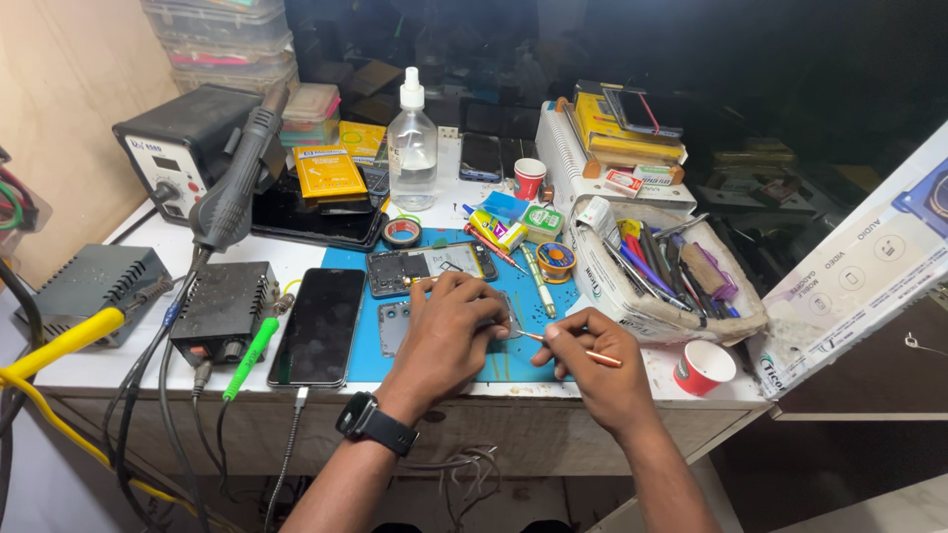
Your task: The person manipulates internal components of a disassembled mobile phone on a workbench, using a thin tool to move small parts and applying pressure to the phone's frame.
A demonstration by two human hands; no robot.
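Your left hand (449, 331) presses down on a small grey phone part (395, 326) that lies flat on the blue mat (513, 360), at the near middle of the worktop (128, 370). That grip is clenched over the part, fingers curled, so most of the part is hidden; only its left end shows beyond your knuckles. Your right hand (592, 370) pinches a thin orange-handled tool (583, 350) like a pen, grasping it near the middle, its metal tip pointing left toward the edge of the part just under your left fingertips.

Keep the left palm low and the pressure straight down, so the part does not slide on the mat as the tip works. Hold the tool at a shallow angle and rest the heel of the right hand on the mat, just behind the grip, for a steady pivot. I judge a slip the main risk: the tip points toward your own left fingers, so push lightly and away from them.

Just beyond your left grip lies an opened phone (430, 266); left of it, a dark phone (321, 326) lies face up. A red paper cup (704, 367) stands right of your right grip, near the edge.
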